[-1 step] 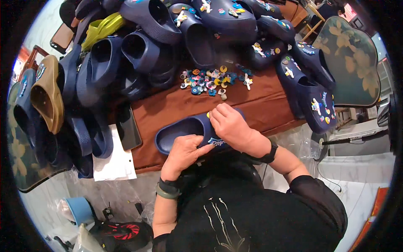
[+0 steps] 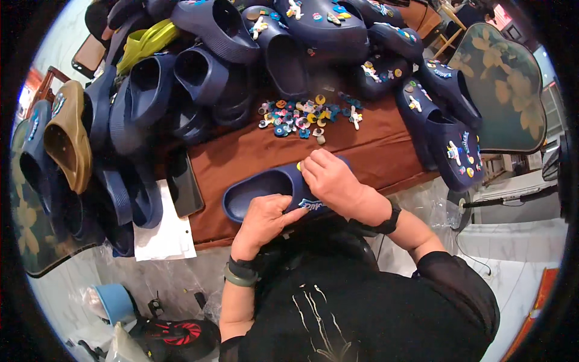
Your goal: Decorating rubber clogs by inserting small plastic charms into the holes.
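A navy-blue clog (image 2: 256, 188) lies across the brown cloth in front of me, its open heel to the left. My left hand (image 2: 265, 220) grips its near side, thumb stretched along the upper beside a blue-and-white lettered charm (image 2: 310, 205). My right hand (image 2: 335, 181) is over the toe part with its fingertips pinched together and pressed down on the upper. Whatever is in that pinch is hidden; a bit of a yellow charm (image 2: 299, 166) shows beside the fingers. Just beyond the clog is a loose pile of small colourful shoe charms (image 2: 298, 117).
Navy clogs (image 2: 145, 84) are heaped at the left and back, with a brown clog (image 2: 69, 142) and a lime-green one (image 2: 148, 42) among them. Decorated clogs (image 2: 443, 123) stand at the right. A dark phone (image 2: 184, 181) and white paper (image 2: 161, 232) lie left of my work.
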`<state>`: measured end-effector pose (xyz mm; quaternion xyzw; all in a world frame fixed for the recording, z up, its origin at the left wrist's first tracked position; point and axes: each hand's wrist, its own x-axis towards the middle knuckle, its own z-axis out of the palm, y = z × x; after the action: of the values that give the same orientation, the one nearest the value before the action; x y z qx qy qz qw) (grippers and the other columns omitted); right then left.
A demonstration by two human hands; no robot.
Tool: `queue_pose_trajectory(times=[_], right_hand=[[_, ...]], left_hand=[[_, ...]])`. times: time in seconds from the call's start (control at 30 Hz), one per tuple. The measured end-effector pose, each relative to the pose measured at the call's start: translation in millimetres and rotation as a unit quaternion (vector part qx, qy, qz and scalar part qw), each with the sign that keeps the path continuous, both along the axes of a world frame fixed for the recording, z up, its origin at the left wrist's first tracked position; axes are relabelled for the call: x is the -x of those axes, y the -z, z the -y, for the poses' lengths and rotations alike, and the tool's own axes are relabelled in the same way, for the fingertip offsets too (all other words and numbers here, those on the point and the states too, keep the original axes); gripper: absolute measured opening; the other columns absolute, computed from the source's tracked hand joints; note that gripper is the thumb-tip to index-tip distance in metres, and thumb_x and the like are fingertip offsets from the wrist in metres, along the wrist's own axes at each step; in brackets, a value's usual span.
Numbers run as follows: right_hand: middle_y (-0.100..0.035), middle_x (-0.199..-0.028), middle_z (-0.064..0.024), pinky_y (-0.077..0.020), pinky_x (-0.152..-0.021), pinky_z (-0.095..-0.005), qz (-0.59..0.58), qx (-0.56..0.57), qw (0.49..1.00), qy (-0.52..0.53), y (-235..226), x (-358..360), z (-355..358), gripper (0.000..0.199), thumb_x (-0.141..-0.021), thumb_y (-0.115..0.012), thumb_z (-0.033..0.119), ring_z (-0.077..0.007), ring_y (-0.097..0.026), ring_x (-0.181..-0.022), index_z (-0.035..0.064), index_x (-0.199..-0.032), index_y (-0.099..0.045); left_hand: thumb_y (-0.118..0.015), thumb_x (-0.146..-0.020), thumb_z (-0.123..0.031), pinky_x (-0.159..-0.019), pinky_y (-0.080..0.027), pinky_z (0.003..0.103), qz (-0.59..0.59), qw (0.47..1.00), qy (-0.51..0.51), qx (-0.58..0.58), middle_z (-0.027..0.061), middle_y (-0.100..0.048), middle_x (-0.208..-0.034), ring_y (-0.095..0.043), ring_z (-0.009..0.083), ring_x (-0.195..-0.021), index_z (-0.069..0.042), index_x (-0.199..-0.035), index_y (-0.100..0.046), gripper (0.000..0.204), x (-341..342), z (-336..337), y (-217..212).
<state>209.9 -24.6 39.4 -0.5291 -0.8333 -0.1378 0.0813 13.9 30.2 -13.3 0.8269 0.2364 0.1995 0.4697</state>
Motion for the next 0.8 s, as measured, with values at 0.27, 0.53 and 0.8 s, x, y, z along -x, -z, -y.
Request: queue_pose_trajectory(times=[0.27, 0.53, 0.8], right_hand=[[-0.06, -0.094, -0.0119, -0.0488, -0.085, -0.0365, 0.014, 0.047, 0.999, -0.011, -3.2, 0.6, -1.4, 0.029, -0.07, -0.061, 0.009, -0.0261, -0.057, -0.092, -0.0056, -0.095, -0.065], [-0.064, -0.089, -0.014, -0.0517, -0.073, -0.0414, -0.359, -0.057, 0.922, 0.13, 53.8, -90.4, -38.5, 0.013, -0.085, -0.064, 0.004, -0.0356, -0.062, -0.092, 0.0044, -0.097, -0.069], [-0.06, -0.11, -0.0168, -0.0532, -0.081, -0.0453, -0.295, -0.025, 0.932, 0.21, 92.1, -126.5, -51.5, 0.03, -0.081, -0.069, 0.005, -0.0387, -0.062, -0.099, 0.0066, -0.11, -0.063]], left_hand=[[-0.074, -0.084, -0.03, -0.053, -0.036, 0.043, -0.052, 0.998, -0.016, -0.016, 0.0192, -0.047, -0.063, -0.049, 0.0374, -0.058, -0.001, -0.064, -0.047, 0.045, -1.5, 1.9, -7.0], [-0.073, -0.085, -0.033, -0.051, -0.035, 0.043, 0.003, 0.999, -0.051, -0.012, 0.0188, -0.044, -0.061, -0.046, 0.0367, -0.055, -0.001, -0.064, -0.045, 0.047, -0.4, 5.9, 3.3], [-0.073, -0.084, -0.033, -0.052, -0.035, 0.042, -0.002, 0.999, -0.05, -0.018, 0.0191, -0.044, -0.061, -0.045, 0.037, -0.055, -0.001, -0.064, -0.046, 0.047, -0.4, 4.8, 4.8]])
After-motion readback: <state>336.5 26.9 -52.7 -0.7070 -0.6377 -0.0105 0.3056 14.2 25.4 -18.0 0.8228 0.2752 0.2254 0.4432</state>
